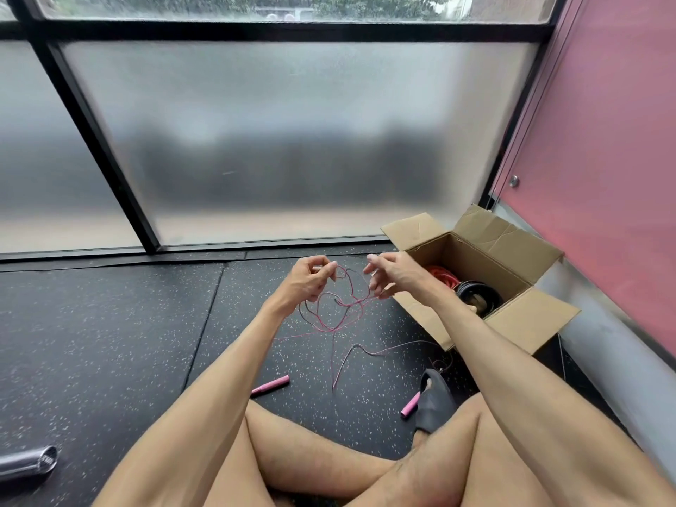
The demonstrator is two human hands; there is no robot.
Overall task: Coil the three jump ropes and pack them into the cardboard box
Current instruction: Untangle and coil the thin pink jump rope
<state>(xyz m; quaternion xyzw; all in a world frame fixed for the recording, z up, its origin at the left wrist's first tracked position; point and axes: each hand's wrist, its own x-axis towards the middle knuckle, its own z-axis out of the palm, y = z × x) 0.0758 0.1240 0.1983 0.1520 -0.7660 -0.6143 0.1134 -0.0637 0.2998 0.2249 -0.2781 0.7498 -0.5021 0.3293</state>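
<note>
Your cardboard box (504, 236) stands open with flaps spread, close beside the pink wall (603, 140), with the frosted window (274, 140) just behind it. The floor (109, 323) left of the box gives open room. Inside lie an orange coil (442, 276) and a black coil (479, 296). Both your hands are raised just left of the box. Your left hand (311, 281) pinches the pink rope (338, 316), and your right hand (393, 276) grips its strands with curled fingers. The tangle hangs between them.
</note>
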